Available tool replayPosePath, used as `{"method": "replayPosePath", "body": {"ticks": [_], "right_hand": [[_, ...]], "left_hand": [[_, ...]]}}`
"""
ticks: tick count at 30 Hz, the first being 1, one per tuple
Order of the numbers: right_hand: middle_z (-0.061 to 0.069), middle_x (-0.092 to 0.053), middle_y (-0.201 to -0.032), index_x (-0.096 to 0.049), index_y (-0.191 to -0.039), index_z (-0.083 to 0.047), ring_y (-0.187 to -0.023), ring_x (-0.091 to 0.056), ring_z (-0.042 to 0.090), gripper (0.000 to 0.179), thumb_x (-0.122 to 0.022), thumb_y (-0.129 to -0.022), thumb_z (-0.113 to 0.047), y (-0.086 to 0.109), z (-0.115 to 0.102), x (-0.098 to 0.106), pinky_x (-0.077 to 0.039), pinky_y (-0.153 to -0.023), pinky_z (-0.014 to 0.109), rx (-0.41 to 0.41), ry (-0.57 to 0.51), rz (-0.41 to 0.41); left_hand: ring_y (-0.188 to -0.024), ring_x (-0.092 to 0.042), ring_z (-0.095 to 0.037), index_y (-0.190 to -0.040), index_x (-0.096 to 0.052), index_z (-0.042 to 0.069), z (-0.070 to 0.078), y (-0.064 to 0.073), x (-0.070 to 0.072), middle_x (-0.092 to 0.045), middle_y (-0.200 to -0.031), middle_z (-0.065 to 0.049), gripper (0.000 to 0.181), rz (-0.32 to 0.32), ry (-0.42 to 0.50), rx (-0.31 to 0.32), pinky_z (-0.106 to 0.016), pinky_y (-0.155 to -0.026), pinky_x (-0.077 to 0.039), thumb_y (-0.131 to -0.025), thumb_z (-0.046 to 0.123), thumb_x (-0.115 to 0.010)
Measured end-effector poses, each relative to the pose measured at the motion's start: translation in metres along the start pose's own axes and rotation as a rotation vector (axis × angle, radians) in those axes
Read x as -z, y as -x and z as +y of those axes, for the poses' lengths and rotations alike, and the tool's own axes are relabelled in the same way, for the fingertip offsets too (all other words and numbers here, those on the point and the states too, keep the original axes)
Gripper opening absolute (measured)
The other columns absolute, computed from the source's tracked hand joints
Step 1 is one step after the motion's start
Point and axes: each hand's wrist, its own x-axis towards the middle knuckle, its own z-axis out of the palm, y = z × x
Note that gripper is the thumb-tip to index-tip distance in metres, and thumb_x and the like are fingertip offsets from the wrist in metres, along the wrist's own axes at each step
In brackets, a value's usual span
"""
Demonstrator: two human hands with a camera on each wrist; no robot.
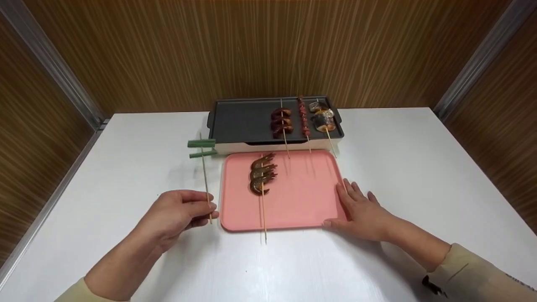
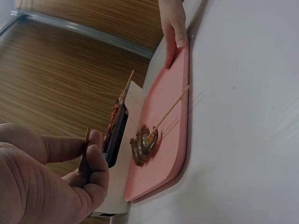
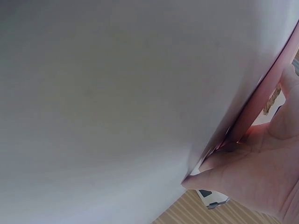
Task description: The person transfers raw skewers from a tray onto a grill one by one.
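While the head camera looked down on a white table [image 1: 419, 167], the left hand [image 1: 176, 214] pinched the lower end of a thin wooden skewer [image 1: 205, 176] between thumb and curled fingers. That skewer carried two green vegetable pieces [image 1: 202, 148] near its far end and was held just left of a pink tray [image 1: 302, 201]. The right hand [image 1: 363, 209] lay flat with straight fingers against the tray's near right corner, thumb along the front edge. A shrimp skewer [image 1: 262, 178] rested on the tray, its stick poking past the front edge. Behind the tray stood a dark grill plate [image 1: 243, 119] with three more skewers lying at its right side.

The left wrist camera showed what the head view could not: the skewer's tip [image 2: 87, 135] sticking up between thumb and forefinger, though the green pieces were out of its sight. The right wrist camera showed only the thumb [image 3: 219, 168] pressed to the tray's edge [image 3: 261, 98].
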Motion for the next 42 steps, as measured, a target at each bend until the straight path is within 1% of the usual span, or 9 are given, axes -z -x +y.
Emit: {"method": "replayPosePath", "body": {"ticks": [4, 7, 9, 15, 20, 25, 29, 36, 42], "right_hand": [[0.031, -0.009, -0.172, -0.015, -0.166, 0.007, -0.158, -0.008, 0.052, 0.119, -0.059, -0.095, -0.076, -0.001, 0.001, -0.001, -0.009, -0.12, 0.079, 0.002, 0.001, 0.005], [0.031, -0.009, -0.172, -0.015, -0.166, 0.007, -0.158, -0.008, 0.052, 0.119, -0.059, -0.094, -0.077, 0.0, 0.002, -0.002, -0.009, -0.12, 0.079, 0.001, 0.004, 0.011], [0.031, -0.009, -0.172, -0.015, -0.166, 0.007, -0.158, -0.008, 0.052, 0.12, -0.059, -0.094, -0.078, 0.0, 0.003, -0.002, -0.009, -0.12, 0.079, 0.002, 0.005, 0.015], [0.031, -0.01, -0.172, -0.016, -0.166, 0.007, -0.158, -0.01, 0.053, 0.119, -0.059, -0.094, -0.077, 0.001, 0.002, -0.001, -0.01, -0.119, 0.079, 0.009, 0.003, 0.022], [0.031, -0.01, -0.172, -0.015, -0.166, 0.007, -0.158, -0.01, 0.053, 0.119, -0.06, -0.094, -0.077, 0.0, 0.001, 0.0, -0.01, -0.119, 0.08, 0.005, -0.006, 0.018], [0.031, -0.009, -0.172, -0.015, -0.166, 0.007, -0.158, -0.009, 0.052, 0.12, -0.061, -0.093, -0.076, 0.0, 0.002, -0.001, -0.009, -0.12, 0.079, -0.003, -0.015, 0.013], [0.032, -0.01, -0.172, -0.016, -0.166, 0.008, -0.158, -0.009, 0.053, 0.12, -0.062, -0.093, -0.076, 0.0, 0.002, -0.002, -0.009, -0.119, 0.08, 0.003, -0.013, 0.021], [0.03, -0.009, -0.173, -0.014, -0.167, 0.005, -0.159, -0.008, 0.051, 0.12, -0.06, -0.093, -0.078, 0.0, 0.002, -0.002, -0.009, -0.12, 0.078, -0.01, -0.01, 0.011], [0.031, -0.01, -0.172, -0.015, -0.167, 0.006, -0.158, -0.01, 0.053, 0.119, -0.061, -0.094, -0.076, 0.0, 0.001, -0.001, -0.01, -0.119, 0.079, 0.002, -0.002, 0.012]], "left_hand": [[-0.09, -0.076, -0.015, -0.134, -0.063, -0.013, 0.012, -0.003, 0.006, -0.074, -0.113, -0.018, 0.039, 0.018, -0.038, -0.028, -0.027, -0.08, -0.062, -0.1, 0.005, -0.071], [-0.092, -0.075, -0.014, -0.136, -0.064, -0.011, 0.022, -0.009, 0.009, -0.074, -0.116, -0.015, 0.039, 0.015, -0.047, -0.044, -0.027, -0.083, -0.062, -0.101, 0.007, -0.071], [-0.092, -0.075, -0.013, -0.137, -0.063, -0.011, 0.028, -0.015, 0.01, -0.074, -0.115, -0.014, 0.04, 0.004, -0.033, -0.057, -0.025, -0.083, -0.061, -0.102, 0.007, -0.071], [-0.091, -0.072, -0.011, -0.138, -0.063, -0.009, 0.044, -0.034, 0.014, -0.077, -0.105, -0.008, 0.039, -0.025, -0.017, -0.048, -0.023, -0.081, -0.059, -0.104, 0.008, -0.069], [-0.088, -0.07, -0.01, -0.139, -0.062, -0.008, 0.051, -0.054, 0.014, -0.077, -0.097, -0.004, 0.039, -0.036, 0.019, -0.059, -0.021, -0.078, -0.056, -0.104, 0.007, -0.068], [-0.085, -0.07, -0.009, -0.14, -0.061, -0.008, 0.054, -0.074, 0.011, -0.076, -0.095, -0.004, 0.039, -0.04, 0.088, -0.066, -0.02, -0.075, -0.054, -0.104, 0.005, -0.067], [-0.081, -0.068, -0.008, -0.137, -0.063, -0.008, 0.054, -0.091, 0.008, -0.076, -0.089, -0.003, 0.036, -0.038, 0.127, -0.068, -0.02, -0.071, -0.053, -0.104, 0.004, -0.067], [-0.078, -0.064, -0.009, -0.128, -0.067, -0.006, 0.051, -0.113, 0.006, -0.075, -0.083, -0.002, 0.026, -0.031, 0.142, -0.062, -0.02, -0.068, -0.05, -0.105, 0.006, -0.064], [-0.079, -0.061, -0.011, -0.128, -0.069, -0.006, 0.045, -0.127, 0.004, -0.075, -0.085, -0.003, 0.026, -0.017, 0.138, -0.045, -0.021, -0.07, -0.051, -0.106, 0.008, -0.063]]}}
